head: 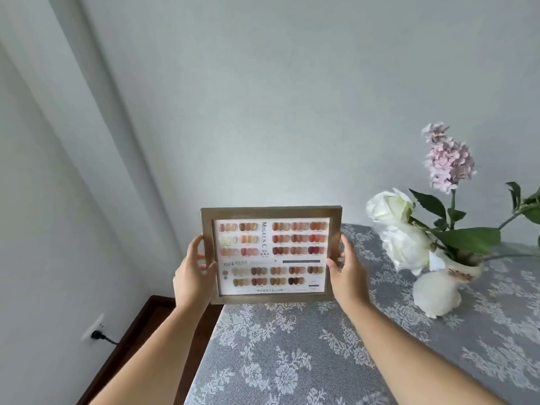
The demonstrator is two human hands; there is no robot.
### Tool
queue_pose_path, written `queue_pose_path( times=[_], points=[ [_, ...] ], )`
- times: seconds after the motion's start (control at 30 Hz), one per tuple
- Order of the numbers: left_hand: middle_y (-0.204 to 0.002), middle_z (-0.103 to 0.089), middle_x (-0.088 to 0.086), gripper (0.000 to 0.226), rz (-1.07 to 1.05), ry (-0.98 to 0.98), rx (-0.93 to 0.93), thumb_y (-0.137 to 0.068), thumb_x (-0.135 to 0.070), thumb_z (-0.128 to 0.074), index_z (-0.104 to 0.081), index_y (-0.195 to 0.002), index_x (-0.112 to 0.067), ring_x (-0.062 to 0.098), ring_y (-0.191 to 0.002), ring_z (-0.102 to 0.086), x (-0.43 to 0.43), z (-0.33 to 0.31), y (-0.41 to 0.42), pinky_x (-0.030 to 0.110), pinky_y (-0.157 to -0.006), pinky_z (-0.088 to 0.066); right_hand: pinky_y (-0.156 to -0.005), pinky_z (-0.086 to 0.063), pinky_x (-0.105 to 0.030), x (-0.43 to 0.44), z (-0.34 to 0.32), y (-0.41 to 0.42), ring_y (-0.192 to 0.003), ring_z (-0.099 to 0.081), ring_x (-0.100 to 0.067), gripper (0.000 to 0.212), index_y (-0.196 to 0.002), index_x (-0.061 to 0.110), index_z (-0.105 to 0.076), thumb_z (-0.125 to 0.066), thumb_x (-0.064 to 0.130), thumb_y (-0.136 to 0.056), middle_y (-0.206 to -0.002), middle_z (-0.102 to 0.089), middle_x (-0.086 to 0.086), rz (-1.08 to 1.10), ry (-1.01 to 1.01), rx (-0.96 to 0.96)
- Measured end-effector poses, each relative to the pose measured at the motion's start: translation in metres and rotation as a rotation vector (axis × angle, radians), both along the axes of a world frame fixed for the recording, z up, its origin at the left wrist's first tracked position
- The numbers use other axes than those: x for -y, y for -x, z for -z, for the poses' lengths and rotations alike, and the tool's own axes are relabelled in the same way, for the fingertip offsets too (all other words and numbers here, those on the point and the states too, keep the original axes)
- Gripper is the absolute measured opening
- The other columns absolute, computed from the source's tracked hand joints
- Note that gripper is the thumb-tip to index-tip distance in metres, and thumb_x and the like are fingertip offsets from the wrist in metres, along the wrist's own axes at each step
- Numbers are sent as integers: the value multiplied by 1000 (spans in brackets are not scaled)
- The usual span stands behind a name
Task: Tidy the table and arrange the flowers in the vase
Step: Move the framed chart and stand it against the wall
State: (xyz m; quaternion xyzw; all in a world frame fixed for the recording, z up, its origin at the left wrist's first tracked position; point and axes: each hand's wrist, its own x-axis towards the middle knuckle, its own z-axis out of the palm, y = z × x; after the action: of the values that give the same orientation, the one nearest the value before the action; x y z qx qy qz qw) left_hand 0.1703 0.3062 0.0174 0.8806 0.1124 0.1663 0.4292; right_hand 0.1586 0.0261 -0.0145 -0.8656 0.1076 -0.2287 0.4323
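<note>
I hold a wooden picture frame (pixel 270 254) upright over the far left corner of the table; it shows a chart of nail colour samples. My left hand (pixel 193 273) grips its left edge and my right hand (pixel 346 270) grips its right edge. To the right stands a white cat-shaped vase (pixel 438 290) on the table (pixel 292 361). In the vase are white roses (pixel 397 229), a pink lilac-like stem (pixel 448 159) and green leaves (pixel 467 238).
A grey lace floral cloth covers the table. A pale wall rises right behind the frame and vase. At lower left are a dark wooden floor edge (pixel 131 331) and a wall socket (pixel 95 328) with a black plug.
</note>
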Motion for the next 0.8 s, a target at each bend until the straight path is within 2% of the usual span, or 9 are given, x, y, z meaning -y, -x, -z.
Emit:
queue_pose_path(
  times=[0.1, 0.23, 0.33, 0.43, 0.5, 0.6, 0.8],
  points=[
    [-92, -60, -18, 61, 17, -7, 1, -81, -16, -64, -35, -124, -48, 1, -70, -60, 12, 4, -34, 23, -61, -44, -52, -49, -19, 8, 4, -31, -77, -63, -14, 64, -141, 24, -27, -58, 9, -87, -106, -65, -4, 39, -33, -26],
    [-91, -61, -18, 60, 48, -26, -20, -81, -16, -63, -34, -120, -52, 2, -71, -62, 24, 14, -77, 26, -64, -49, -67, -57, -39, 17, 13, -66, -85, -65, -18, 63, -141, 25, -28, -57, 9, -87, -110, -66, -5, 88, -38, -54],
    [-89, -60, -19, 60, 83, -51, -34, -80, -15, -63, -34, -116, -54, 0, -68, -61, 31, 23, -113, 26, -63, -49, -71, -56, -46, 21, 23, -94, -91, -65, -24, 62, -140, 24, -29, -56, 8, -87, -114, -65, -8, 140, -43, -81],
    [-89, -62, -18, 60, 127, -53, -43, -80, -15, -63, -35, -119, -51, 1, -69, -62, 37, 33, -152, 21, -57, -43, -76, -54, -48, 24, 30, -125, -100, -62, -28, 62, -141, 23, -28, -55, 7, -88, -123, -60, -10, 176, -58, -92],
    [-92, -63, -17, 61, 160, -37, -51, -81, -14, -60, -34, -122, -49, 4, -73, -64, 43, 41, -183, 24, -62, -48, -80, -53, -49, 26, 36, -148, -106, -60, -29, 62, -142, 24, -27, -54, 6, -88, -128, -57, -10, 203, -85, -89],
    [-94, -62, -14, 62, 210, -21, -44, -81, -11, -58, -31, -124, -48, 9, -76, -65, 54, 49, -225, 31, -65, -53, -79, -53, -49, 32, 41, -181, -104, -60, -30, 63, -142, 26, -26, -53, 5, -89, -128, -57, -11, 263, -104, -77],
    [-93, -61, -13, 63, 262, 26, -48, -80, -8, -56, -31, -123, -46, 16, -83, -65, 76, 64, -280, 38, -78, -53, -82, -52, -46, 47, 50, -225, -106, -58, -30, 61, -141, 26, -29, -53, 7, -89, -130, -56, -8, 398, -38, -63]
  ],
)
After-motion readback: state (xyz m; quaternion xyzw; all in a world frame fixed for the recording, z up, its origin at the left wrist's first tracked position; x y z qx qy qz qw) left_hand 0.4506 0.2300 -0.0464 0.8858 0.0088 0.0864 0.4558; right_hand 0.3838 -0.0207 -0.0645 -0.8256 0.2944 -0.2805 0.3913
